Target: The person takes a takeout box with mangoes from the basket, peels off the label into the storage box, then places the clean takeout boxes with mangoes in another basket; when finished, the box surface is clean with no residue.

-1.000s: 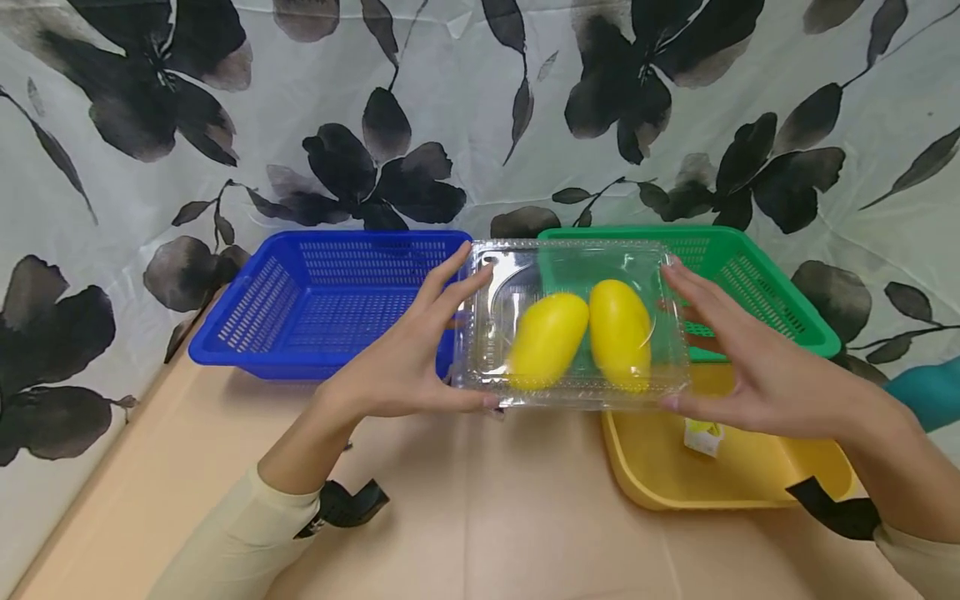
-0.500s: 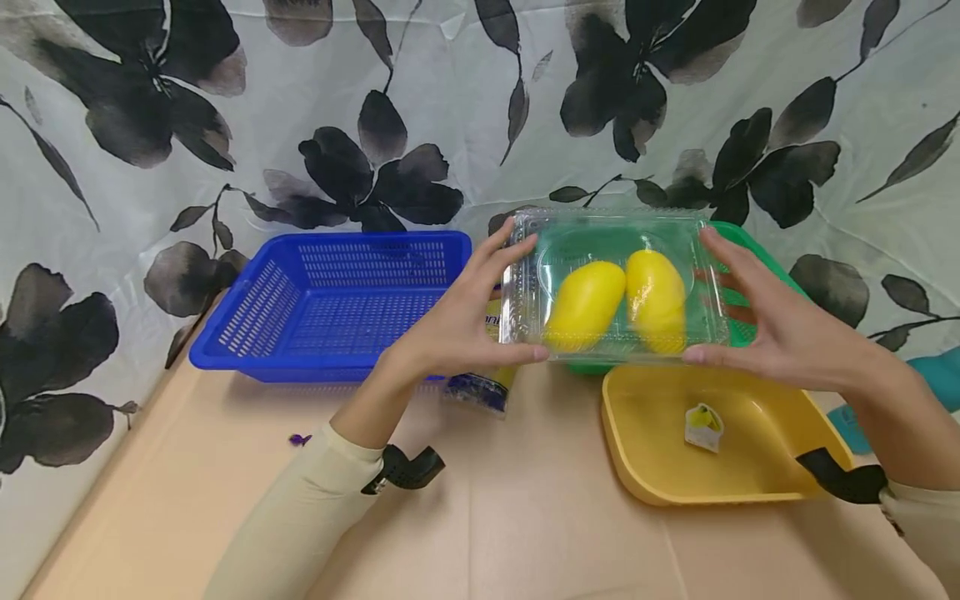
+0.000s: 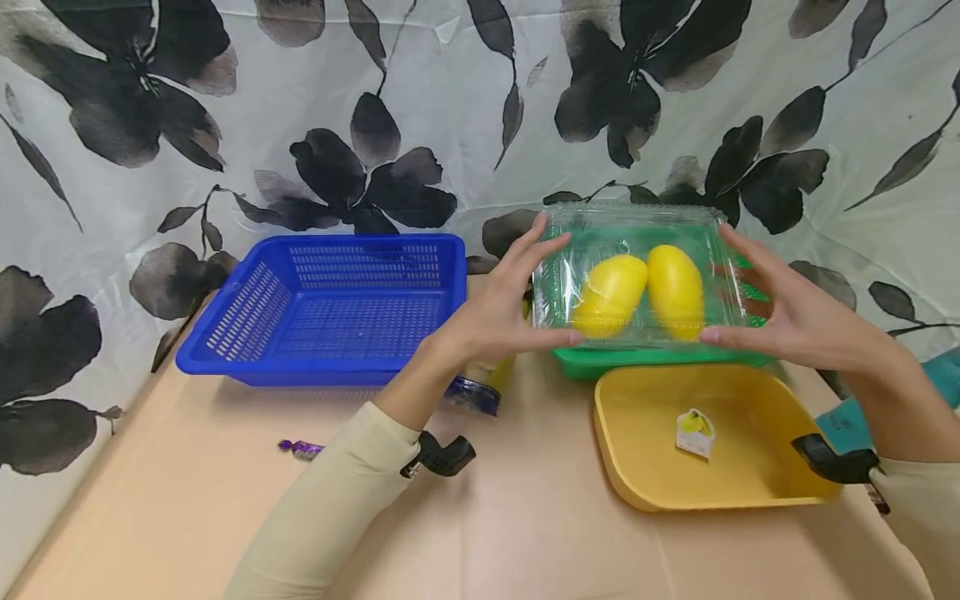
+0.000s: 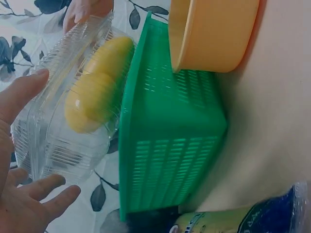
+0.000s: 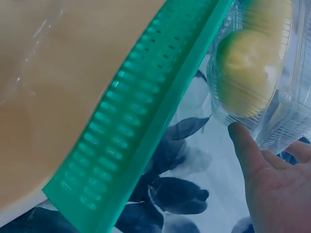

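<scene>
Both hands hold a clear plastic clamshell box (image 3: 558,287) with two yellow mangoes inside, the left mango (image 3: 611,292) leaning toward the right mango (image 3: 675,292). My left hand (image 3: 495,312) grips the box's left end, thumb on the near edge and fingers at the far side. At the right end, my right hand (image 3: 817,325) holds it the same way. Beneath the box is a green slotted basket (image 3: 660,358), mostly covered by it in the head view. The left wrist view shows the box above the green basket's rim (image 4: 127,126).
A blue slotted basket (image 3: 300,377) stands at left. In front of the green basket is a yellow tub (image 3: 735,475) holding a small white-and-yellow piece (image 3: 695,433). A yellow-and-blue packet (image 3: 476,393) lies partly behind my left arm. A purple-wrapped candy (image 3: 303,450) lies on the table.
Both hands have carried the clamshell box right and away from me, from between the baskets to over the green basket. The packet and candy have come into sight.
</scene>
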`<state>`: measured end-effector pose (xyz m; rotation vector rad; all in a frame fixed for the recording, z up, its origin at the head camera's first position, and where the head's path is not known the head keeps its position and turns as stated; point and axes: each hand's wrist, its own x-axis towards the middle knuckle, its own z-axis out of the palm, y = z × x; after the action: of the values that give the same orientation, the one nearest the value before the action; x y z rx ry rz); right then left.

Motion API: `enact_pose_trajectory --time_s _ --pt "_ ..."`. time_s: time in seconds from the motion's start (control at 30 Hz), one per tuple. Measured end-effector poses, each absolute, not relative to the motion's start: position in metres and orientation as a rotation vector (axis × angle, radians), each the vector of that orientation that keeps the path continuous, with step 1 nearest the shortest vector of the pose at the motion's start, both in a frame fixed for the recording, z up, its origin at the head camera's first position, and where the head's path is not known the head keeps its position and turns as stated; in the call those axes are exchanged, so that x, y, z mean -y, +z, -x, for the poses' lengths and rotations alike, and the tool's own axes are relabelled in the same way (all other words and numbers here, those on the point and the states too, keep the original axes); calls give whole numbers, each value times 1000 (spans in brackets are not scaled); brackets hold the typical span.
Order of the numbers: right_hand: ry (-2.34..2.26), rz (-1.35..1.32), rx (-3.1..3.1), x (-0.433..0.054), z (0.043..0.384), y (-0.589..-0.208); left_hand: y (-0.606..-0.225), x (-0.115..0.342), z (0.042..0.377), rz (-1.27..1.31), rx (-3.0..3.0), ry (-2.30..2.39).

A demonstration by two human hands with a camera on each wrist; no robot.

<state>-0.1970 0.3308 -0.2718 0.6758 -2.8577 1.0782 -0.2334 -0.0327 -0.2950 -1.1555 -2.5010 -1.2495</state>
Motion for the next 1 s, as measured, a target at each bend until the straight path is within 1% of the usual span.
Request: enact_pose_trajectory --time_s 0.27,0.5,0.7,0.83,1.0 --pt "1132 -721 2832 -340 219 -281 -298 16 245 1105 2557 -1253" --pt "1144 -620 2935 -346 233 -290 -307 4 261 1065 2668 -1198" --pt "1144 -495 3030 -356 237 -300 -316 -11 272 1058 2751 -1129" --pt "1180 -495 3056 -359 241 -305 -317 -14 275 1031 2802 -1066" --pt "1206 -514 3071 -359 247 -314 -322 -15 279 981 2883 -880"
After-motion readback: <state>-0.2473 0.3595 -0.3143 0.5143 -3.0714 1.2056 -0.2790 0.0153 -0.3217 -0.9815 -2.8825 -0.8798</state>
